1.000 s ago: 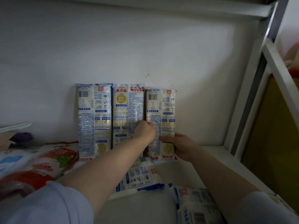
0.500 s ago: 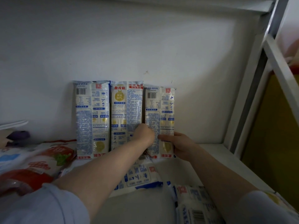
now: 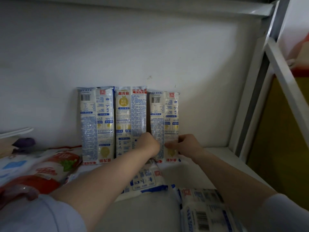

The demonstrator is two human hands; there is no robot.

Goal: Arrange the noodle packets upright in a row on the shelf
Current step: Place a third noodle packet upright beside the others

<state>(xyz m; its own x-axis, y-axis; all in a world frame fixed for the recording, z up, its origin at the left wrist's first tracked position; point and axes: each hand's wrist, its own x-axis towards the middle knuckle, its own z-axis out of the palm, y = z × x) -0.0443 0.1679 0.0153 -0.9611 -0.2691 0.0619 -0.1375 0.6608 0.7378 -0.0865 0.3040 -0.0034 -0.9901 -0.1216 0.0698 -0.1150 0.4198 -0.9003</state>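
Left hand [image 3: 148,144] hides lower middle packet [image 3: 130,121]. Flat packet [image 3: 205,211] cut off by bottom edge. Small print unreadable.

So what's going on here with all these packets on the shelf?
A person is standing noodle packets upright against the back wall of a white shelf. Three stand in a row. Both hands are on the rightmost packet: the left hand at its left edge, the right hand gripping its lower right side. The left packet and middle packet stand untouched. At least two more packets lie flat in front, one under the arms and one nearer the camera.
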